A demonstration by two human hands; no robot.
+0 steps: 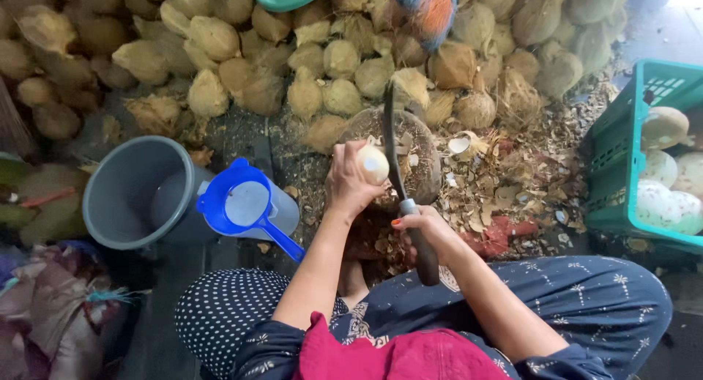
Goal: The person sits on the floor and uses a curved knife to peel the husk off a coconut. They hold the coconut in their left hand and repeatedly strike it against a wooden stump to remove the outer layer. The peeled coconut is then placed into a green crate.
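My left hand [350, 181] grips a pale, peeled coconut [373, 163] and holds it over a round wooden chopping block [426, 144]. My right hand [425, 230] is closed around the dark handle of a long curved knife [393, 142], whose blade points away from me and lies just right of the coconut. Brown shell chips and husk scraps [505, 186] litter the block and the ground to its right. I sit cross-legged, my knees on either side of the block.
A big heap of husked brown coconuts [322, 58] fills the back. A grey bucket [124, 197] and a blue jug holding liquid [245, 204] stand at left. A green crate [622, 160] with peeled white coconuts [663, 193] sits at right.
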